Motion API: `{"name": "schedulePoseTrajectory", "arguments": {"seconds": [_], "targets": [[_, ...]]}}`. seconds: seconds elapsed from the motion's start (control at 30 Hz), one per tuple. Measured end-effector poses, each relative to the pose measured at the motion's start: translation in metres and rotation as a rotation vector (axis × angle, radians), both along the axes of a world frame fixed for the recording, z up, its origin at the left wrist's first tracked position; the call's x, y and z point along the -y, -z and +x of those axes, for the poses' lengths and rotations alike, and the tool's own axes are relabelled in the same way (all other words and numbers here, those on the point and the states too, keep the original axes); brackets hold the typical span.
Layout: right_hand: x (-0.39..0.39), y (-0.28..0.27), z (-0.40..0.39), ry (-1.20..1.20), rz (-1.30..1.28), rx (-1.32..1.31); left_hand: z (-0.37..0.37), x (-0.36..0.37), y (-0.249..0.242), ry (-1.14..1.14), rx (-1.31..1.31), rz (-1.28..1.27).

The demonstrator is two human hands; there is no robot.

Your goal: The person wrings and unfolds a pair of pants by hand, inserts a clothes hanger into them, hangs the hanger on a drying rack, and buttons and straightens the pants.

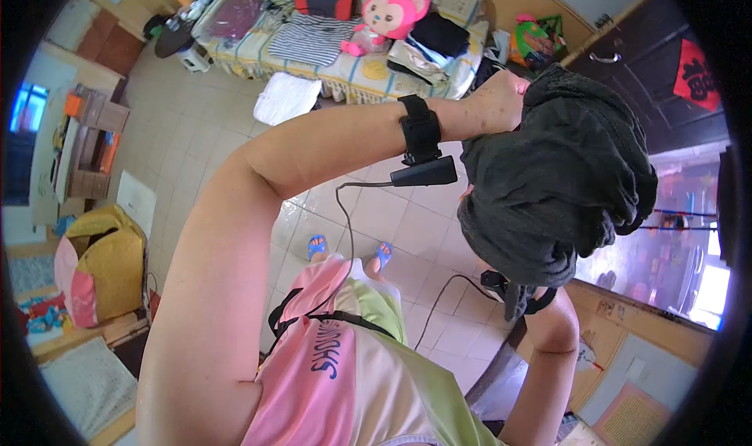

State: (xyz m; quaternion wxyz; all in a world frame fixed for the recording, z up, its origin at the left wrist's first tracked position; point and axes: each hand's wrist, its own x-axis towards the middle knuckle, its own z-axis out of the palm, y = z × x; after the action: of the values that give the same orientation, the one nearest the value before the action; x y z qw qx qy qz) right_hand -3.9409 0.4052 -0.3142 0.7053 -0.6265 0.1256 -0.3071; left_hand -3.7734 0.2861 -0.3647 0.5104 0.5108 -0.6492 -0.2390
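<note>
A bunched dark grey cloth (560, 187), possibly a garment or towel, is held up in front of me at the right. My left hand (501, 103) reaches across and is closed on its upper left edge; the fingertips are buried in the folds. Lower down, my right forearm (554, 324) rises to the underside of the cloth, which hides the right hand and its fingers. A black strap with a small device (421, 132) circles my left wrist, and a black cabled box (424, 172) hangs beside it. Another dark band (542, 300) is on the right wrist.
Ahead stands a sofa (333, 77) bearing a pink plush toy (389, 11), a striped cushion (312, 40) and folded clothes (423, 60). A white stool (287, 99) is before it. A yellow and pink bag (102, 266) sits left; a dark door (634, 77) is right. Cables hang near my body.
</note>
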Motion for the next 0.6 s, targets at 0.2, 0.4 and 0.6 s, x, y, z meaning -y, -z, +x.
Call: {"name": "schedulePoseTrajectory", "arguments": {"seconds": [0.2, 0.4, 0.6], "targets": [[0.062, 0.015, 0.014, 0.023, 0.062, 0.009, 0.014, 0.020, -0.003, 0.106, -0.313, 0.220], [0.094, 0.024, 0.035, 0.123, 0.298, 0.082, 0.049, -0.010, 0.058, 0.156, -1.104, 0.715], [0.095, 0.047, 0.039, 0.305, 1.067, 0.470, 0.077, -0.067, 0.057, 0.207, -1.292, 0.970]]}}
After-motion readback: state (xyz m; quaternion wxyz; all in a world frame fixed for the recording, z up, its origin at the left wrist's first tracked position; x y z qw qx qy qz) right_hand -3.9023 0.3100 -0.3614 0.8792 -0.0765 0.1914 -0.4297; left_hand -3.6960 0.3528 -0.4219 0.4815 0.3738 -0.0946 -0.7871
